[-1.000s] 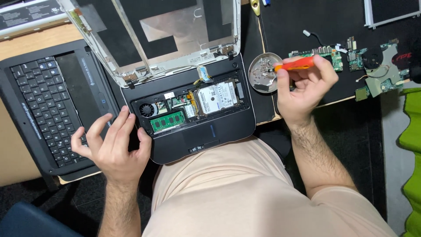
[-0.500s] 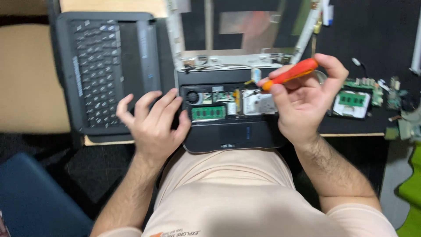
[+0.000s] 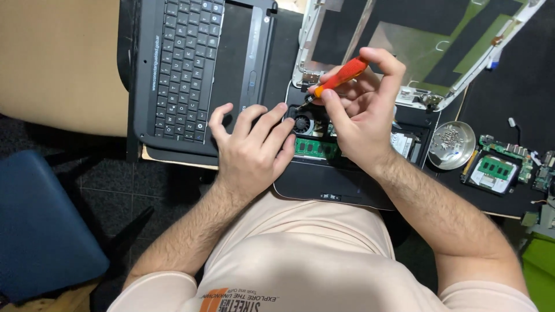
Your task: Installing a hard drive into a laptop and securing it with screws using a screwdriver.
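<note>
Left hand lies flat, fingers spread, gripping nothing, across left edge of opened black laptop base with exposed green memory module and round black fan. Right hand closed around orange-handled slim screwdriver, tip down at base's rear left corner beside fan. Detached black keyboard panel just left. Round metal dish of screws and green circuit board right on dark worktop. Stripped white-framed lid farthest.
</note>
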